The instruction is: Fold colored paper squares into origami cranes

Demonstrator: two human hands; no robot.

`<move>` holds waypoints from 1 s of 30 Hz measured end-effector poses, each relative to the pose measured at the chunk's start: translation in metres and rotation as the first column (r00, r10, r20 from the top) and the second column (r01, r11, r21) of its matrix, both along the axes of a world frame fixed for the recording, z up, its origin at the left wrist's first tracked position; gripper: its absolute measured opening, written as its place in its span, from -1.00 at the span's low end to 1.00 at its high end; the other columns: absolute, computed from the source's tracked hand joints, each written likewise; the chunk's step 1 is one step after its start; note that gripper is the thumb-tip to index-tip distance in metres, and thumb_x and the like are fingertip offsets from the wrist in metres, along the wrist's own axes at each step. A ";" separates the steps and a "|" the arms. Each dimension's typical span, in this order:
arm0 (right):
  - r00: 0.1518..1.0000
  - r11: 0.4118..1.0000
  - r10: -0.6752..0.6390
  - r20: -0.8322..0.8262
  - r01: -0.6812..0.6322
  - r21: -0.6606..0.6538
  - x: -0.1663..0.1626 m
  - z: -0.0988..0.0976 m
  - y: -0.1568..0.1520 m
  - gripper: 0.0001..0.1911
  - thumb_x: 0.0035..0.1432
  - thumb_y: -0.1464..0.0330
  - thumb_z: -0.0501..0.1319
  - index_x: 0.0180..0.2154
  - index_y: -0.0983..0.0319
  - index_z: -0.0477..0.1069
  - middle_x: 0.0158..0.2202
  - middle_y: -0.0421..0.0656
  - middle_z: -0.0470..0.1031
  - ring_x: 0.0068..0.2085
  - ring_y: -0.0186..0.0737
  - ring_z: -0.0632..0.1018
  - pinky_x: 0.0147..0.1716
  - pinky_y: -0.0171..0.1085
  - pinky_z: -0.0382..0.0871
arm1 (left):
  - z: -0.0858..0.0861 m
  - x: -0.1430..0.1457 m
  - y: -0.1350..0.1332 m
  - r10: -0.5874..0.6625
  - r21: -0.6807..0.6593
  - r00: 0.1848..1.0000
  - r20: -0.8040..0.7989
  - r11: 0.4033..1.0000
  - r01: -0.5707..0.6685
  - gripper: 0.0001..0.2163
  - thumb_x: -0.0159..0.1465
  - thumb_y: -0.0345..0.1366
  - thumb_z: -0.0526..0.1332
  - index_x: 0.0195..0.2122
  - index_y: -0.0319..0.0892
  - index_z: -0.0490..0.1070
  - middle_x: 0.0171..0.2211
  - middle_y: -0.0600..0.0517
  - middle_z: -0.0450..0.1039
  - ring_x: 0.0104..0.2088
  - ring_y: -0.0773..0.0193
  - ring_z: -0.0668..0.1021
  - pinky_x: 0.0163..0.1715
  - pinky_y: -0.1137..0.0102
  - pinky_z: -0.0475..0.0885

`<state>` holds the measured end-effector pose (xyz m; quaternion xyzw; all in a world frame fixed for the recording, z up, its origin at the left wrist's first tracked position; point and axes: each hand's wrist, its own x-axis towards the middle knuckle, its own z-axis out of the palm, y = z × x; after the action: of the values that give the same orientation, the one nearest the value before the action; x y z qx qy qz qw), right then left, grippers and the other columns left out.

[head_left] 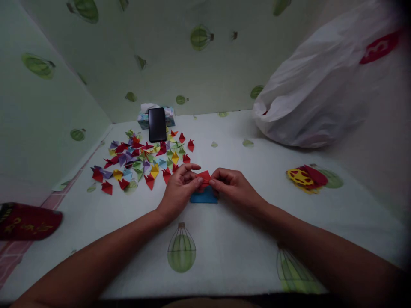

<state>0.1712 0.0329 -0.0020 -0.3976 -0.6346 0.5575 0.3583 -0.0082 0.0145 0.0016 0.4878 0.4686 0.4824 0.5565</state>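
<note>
A small piece of folded red paper (203, 175) is held up between both my hands at the middle of the table. My left hand (183, 184) pinches its left side between thumb and fingers, with the index finger stretched out above. On the right edge, the thumb and fingertips of my right hand (229, 185) are closed on the same paper. Just below it lies a blue paper square or stack (204, 197), partly hidden by the hands. Many folded paper cranes (138, 164) in red, yellow, green, blue and purple lie spread out to the left of my left hand.
A black phone (157, 124) leans on a tissue box (143, 118) behind the cranes. A large white plastic bag (308, 90) stands at the back right. Red and yellow cut-out pieces (303, 178) lie at the right. A red container (32, 221) is at the left edge.
</note>
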 end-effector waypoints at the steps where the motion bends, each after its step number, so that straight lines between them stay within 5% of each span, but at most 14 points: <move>1: 1.000 1.000 0.013 -0.014 -0.013 -0.017 0.000 0.000 0.000 -0.75 0.16 0.20 0.24 -0.43 0.24 0.38 -0.53 -0.24 0.39 -0.49 -0.34 0.38 -0.47 -0.31 0.26 | 0.000 0.000 0.000 -0.001 0.016 1.000 -0.006 1.000 0.001 -0.67 0.14 -0.26 0.37 -0.10 -0.18 0.36 -0.48 0.15 0.45 -0.43 0.36 0.55 -0.35 0.45 0.44; 11: 0.983 0.982 0.052 -0.177 -0.083 -0.171 -0.001 -0.003 -0.001 -0.74 0.11 0.20 0.31 -0.44 0.25 0.39 -0.50 -0.24 0.46 -0.53 -0.40 0.37 -0.49 -0.35 0.25 | -0.002 -0.003 0.000 -0.100 0.051 0.995 -0.002 0.994 0.100 -0.71 0.21 -0.21 0.31 -0.10 -0.16 0.34 -0.48 0.12 0.47 -0.47 0.34 0.55 -0.37 0.43 0.46; 15: 0.953 0.952 -0.005 -0.302 -0.088 -0.294 0.000 -0.003 0.000 -0.71 0.05 0.21 0.37 -0.47 0.25 0.36 -0.60 -0.29 0.38 -0.58 -0.41 0.36 -0.52 -0.36 0.25 | -0.004 -0.007 0.003 -0.096 0.154 0.992 -0.080 0.982 0.108 -0.77 0.30 -0.22 0.20 -0.04 -0.15 0.38 -0.32 0.03 0.49 -0.32 0.29 0.57 -0.26 0.38 0.50; 20: 0.915 0.886 -0.061 -0.399 -0.134 -0.443 -0.001 0.001 0.000 -0.66 -0.06 0.23 0.43 -0.50 0.26 0.33 -0.63 -0.31 0.37 -0.62 -0.43 0.35 -0.56 -0.36 0.26 | -0.004 -0.012 0.005 -0.033 0.411 0.943 -0.330 0.895 0.175 -0.75 0.22 -0.39 0.27 -0.06 -0.11 0.48 0.02 -0.08 0.43 -0.10 0.23 0.53 -0.16 0.37 0.49; 25: 0.907 0.813 0.013 -0.422 -0.255 -0.523 -0.001 0.001 -0.001 -0.65 -0.09 0.23 0.45 -0.49 0.26 0.33 -0.62 -0.34 0.33 -0.65 -0.45 0.31 -0.62 -0.36 0.26 | -0.002 -0.012 0.004 0.093 0.584 0.887 -0.453 0.782 0.216 -0.91 0.23 -0.39 0.28 -0.31 -0.09 0.58 -0.14 -0.06 0.54 -0.10 0.18 0.55 -0.08 0.27 0.46; 28: 0.939 0.884 0.004 -0.344 -0.164 -0.438 -0.001 0.000 0.000 -0.62 0.04 0.13 0.36 -0.53 0.24 0.28 -0.62 -0.33 0.29 -0.64 -0.44 0.30 -0.62 -0.34 0.24 | 0.000 -0.011 0.003 0.124 0.584 0.895 -0.429 0.794 0.170 -0.93 0.23 -0.37 0.29 -0.37 -0.11 0.56 -0.28 -0.03 0.55 -0.24 0.22 0.56 -0.20 0.33 0.45; 30: 0.971 0.968 -0.028 -0.238 -0.033 -0.248 0.000 0.000 0.001 -0.61 0.17 0.09 0.25 -0.51 0.23 0.27 -0.60 -0.31 0.29 -0.60 -0.40 0.33 -0.56 -0.33 0.25 | 0.001 -0.010 0.003 0.129 0.522 0.908 -0.398 0.846 0.109 -0.94 0.21 -0.36 0.32 -0.40 -0.13 0.55 -0.40 0.01 0.52 -0.35 0.27 0.53 -0.32 0.39 0.41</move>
<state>0.1710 0.0334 -0.0021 -0.3687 -0.5116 0.6775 0.3785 -0.0179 0.0174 0.0027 0.7120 0.4270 0.4803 0.2829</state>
